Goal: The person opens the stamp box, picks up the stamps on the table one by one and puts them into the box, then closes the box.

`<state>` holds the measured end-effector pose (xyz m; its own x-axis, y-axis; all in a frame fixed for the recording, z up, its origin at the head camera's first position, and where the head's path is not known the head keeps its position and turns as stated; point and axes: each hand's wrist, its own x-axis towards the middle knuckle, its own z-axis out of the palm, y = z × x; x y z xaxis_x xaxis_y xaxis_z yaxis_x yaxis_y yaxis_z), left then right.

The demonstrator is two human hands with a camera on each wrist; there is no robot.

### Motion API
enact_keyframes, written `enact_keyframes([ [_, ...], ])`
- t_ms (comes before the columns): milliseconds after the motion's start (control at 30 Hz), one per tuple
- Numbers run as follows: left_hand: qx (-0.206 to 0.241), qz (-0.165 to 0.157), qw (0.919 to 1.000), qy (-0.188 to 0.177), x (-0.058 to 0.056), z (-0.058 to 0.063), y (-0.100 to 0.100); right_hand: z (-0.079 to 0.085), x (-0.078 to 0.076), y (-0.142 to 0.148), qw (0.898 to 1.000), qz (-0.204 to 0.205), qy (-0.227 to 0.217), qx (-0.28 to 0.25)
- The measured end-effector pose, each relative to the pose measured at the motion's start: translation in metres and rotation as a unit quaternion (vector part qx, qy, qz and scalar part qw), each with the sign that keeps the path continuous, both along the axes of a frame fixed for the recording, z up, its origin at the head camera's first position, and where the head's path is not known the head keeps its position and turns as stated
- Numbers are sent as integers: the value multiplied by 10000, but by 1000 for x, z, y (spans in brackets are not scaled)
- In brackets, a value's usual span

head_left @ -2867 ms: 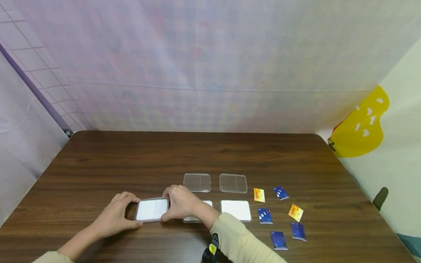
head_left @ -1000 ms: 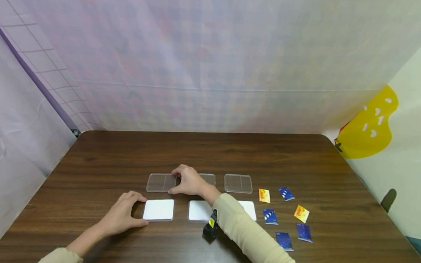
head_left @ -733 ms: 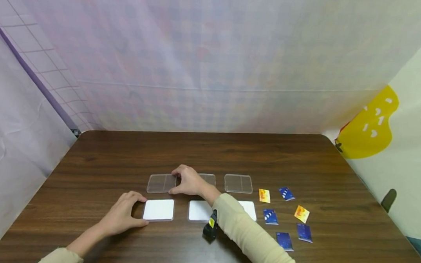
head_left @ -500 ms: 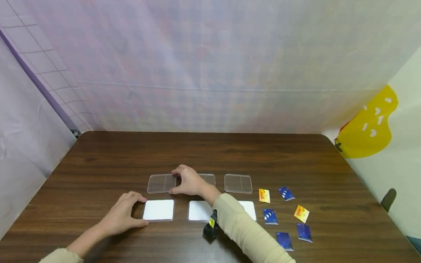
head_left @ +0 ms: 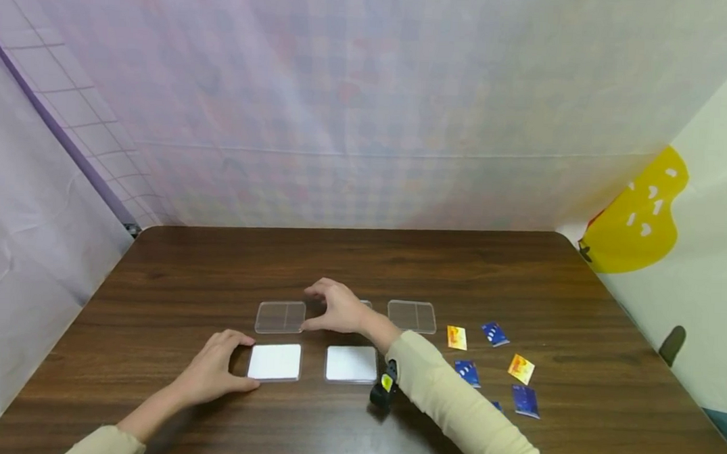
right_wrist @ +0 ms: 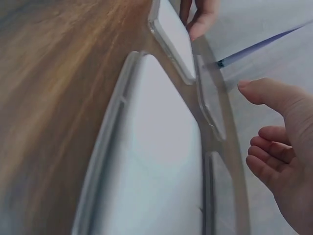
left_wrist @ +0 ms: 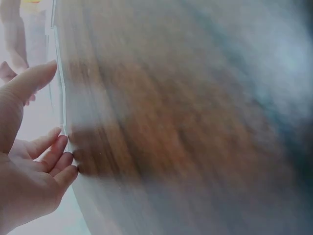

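Note:
A clear case with a white face (head_left: 275,362) lies flat at the left of the near row. My left hand (head_left: 207,372) spans its left edge, thumb and fingertips resting near its corners. Behind it lies a clear lid (head_left: 280,318) with a line across it. My right hand (head_left: 341,311) hovers just right of that lid, apart from it in the right wrist view, thumb and fingers spread and nothing between them. A second white-faced case (head_left: 351,364) sits in front of that hand. The right sleeve hides the third case, and the hand mostly covers the middle lid.
Another clear lid (head_left: 411,317) lies at the right of the back row. Small yellow cards (head_left: 457,337) and blue cards (head_left: 525,401) are scattered at the right, one mostly hidden by the sleeve. A patterned curtain (head_left: 344,118) hangs behind the table (head_left: 185,266).
Earlier both hands held the left case. The right hand then went back to the left lid, straightened it slightly, and has now let go and moved right. The left hand has stayed at the case.

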<state>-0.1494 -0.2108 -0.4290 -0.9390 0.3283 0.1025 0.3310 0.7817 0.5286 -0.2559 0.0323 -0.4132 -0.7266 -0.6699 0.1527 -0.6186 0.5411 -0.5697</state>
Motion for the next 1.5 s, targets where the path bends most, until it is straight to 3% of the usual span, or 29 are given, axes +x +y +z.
enact_keyframes([
  [200,212,-112,9991,344,-1,0,12,11,6,33,9994,132,-50,-328],
  [400,542,-431,9948,744,-5,4,39,12,13,76,9992,113,44,-389],
  [633,652,-709,9947,365,-10,13,92,12,25,126,9989,-164,-51,-425],
  [867,302,-1129,9931,62,-12,14,136,8,42,174,9965,-548,-330,-537],
  [1167,-72,-1075,9938,-289,-14,13,171,-8,54,224,9910,-1318,-14,-216],
  [1500,-516,-1059,9930,-60,-20,9,195,-13,56,238,9876,-1530,198,280],
])
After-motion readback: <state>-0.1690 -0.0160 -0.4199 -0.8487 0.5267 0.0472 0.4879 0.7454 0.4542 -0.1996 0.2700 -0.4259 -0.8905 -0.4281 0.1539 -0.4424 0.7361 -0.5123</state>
